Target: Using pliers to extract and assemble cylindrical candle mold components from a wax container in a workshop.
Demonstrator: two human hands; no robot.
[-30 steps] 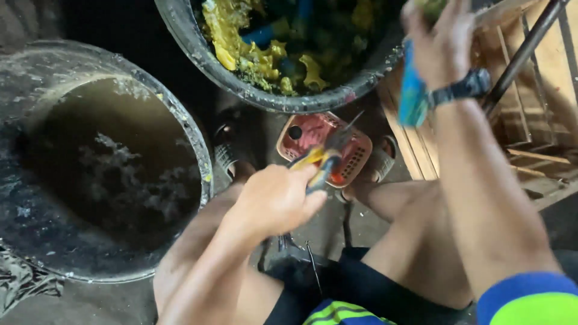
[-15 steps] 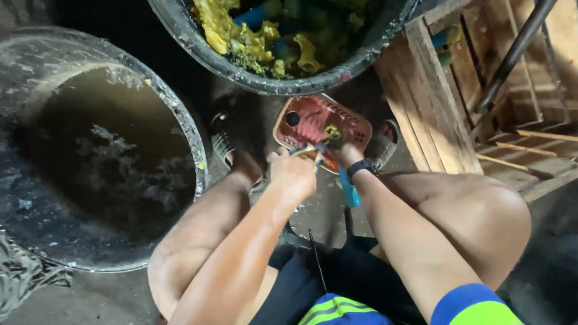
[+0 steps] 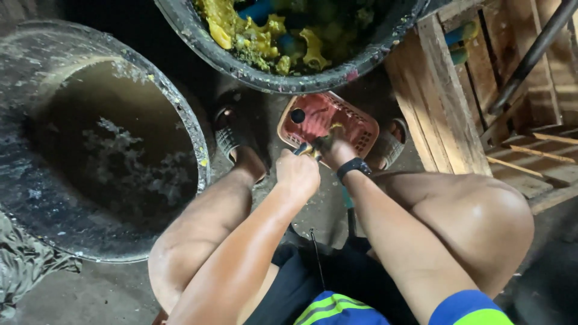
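My left hand [image 3: 298, 174] is closed around a small knife [image 3: 303, 148] with a yellow and blue handle. Its tip points at my right hand [image 3: 332, 151], which wears a black wristwatch [image 3: 354, 167] and grips a small yellow-green piece [image 3: 333, 128], mostly hidden by the fingers. Both hands meet just above a red plastic basket [image 3: 352, 123] on the floor between my feet. Beyond the basket stands a black tub [image 3: 271, 78] filled with yellow and green scraps.
A large round basin [image 3: 194, 135] of murky water sits at the left, close to my left knee. Wooden crates [image 3: 448, 102] and a metal bar [image 3: 530, 54] stand at the right. My sandalled feet [image 3: 232, 137] flank the basket.
My right hand came down from the black tub to the red basket, bringing a small piece. My left hand with the knife moved forward to meet it.
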